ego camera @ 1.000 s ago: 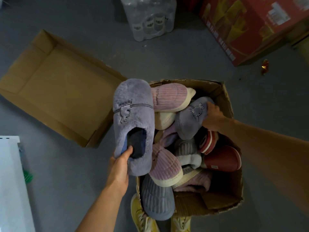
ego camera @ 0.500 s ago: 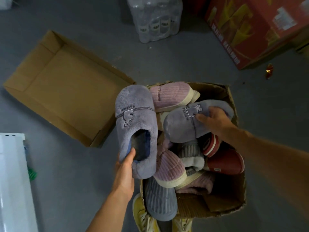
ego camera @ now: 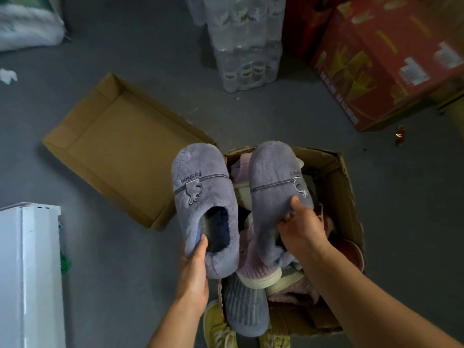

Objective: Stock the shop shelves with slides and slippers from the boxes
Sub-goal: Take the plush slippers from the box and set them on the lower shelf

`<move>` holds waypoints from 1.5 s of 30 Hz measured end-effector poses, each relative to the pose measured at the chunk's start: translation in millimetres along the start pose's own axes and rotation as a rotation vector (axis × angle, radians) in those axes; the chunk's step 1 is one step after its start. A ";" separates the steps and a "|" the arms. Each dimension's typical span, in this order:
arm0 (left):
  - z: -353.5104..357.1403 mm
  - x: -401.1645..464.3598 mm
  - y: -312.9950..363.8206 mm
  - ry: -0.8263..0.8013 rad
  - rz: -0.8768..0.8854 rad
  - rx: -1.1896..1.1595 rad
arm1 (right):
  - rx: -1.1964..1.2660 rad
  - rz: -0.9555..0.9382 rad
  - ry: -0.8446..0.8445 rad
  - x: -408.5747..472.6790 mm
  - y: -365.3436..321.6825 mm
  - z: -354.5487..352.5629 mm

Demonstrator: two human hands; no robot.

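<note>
My left hand (ego camera: pixel 193 272) grips the heel of a fluffy purple slipper (ego camera: pixel 200 197), thumb inside its opening, toe pointing away. My right hand (ego camera: pixel 300 229) grips the heel end of the matching purple slipper (ego camera: pixel 276 177), held up beside the first, toe pointing away too. Both slippers hang above an open cardboard box (ego camera: pixel 346 197) on the floor. The box holds several more slippers: pink ribbed ones (ego camera: pixel 253 264), a grey ribbed one (ego camera: pixel 244 307) and a dark red one (ego camera: pixel 351 249).
An empty flat cardboard tray (ego camera: pixel 118 146) lies on the grey floor to the left. A white shelf unit (ego camera: pixel 30 272) stands at bottom left. A shrink-wrapped pack of water bottles (ego camera: pixel 246 41) and a red carton (ego camera: pixel 391 59) stand behind. My yellow shoes (ego camera: pixel 218 327) are below the box.
My right hand has lifted the second purple slipper out of the box and turned it toe-away, level with the one in my left hand. The left slipper stayed roughly in place.
</note>
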State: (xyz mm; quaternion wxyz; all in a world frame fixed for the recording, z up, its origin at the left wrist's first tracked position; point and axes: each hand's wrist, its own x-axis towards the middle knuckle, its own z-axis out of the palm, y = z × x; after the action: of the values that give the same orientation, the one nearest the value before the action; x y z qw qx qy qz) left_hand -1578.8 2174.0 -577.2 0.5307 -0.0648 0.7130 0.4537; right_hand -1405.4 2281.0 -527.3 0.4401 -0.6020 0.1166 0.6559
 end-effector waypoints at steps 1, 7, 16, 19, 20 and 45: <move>-1.0 -1.9 -0.2 0.005 0.005 -0.001 | 0.011 0.009 -0.019 -2.8 1.5 2.3; -7.0 -8.4 -4.0 0.030 0.009 0.009 | -0.044 0.015 -0.089 -10.8 12.0 10.8; -16.3 -41.0 19.1 -0.138 0.057 0.095 | -0.371 -0.191 -0.332 -56.2 49.7 32.8; -28.9 -54.4 35.8 -0.210 0.059 0.058 | -0.629 -0.303 -0.326 -73.7 54.6 48.5; -34.2 -59.1 41.2 -0.239 0.059 0.042 | -0.721 -0.341 -0.318 -79.6 55.2 54.5; -234.6 -86.2 209.9 -0.114 0.271 -0.236 | -1.727 -0.631 -0.845 -181.2 129.9 211.7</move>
State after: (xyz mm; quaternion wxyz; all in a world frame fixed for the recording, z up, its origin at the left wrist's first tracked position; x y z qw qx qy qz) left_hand -1826.1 2094.3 -379.6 0.4928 -0.0041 0.6259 0.6044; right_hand -1664.5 2270.3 -362.1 0.0125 -0.4364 -0.7278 0.5290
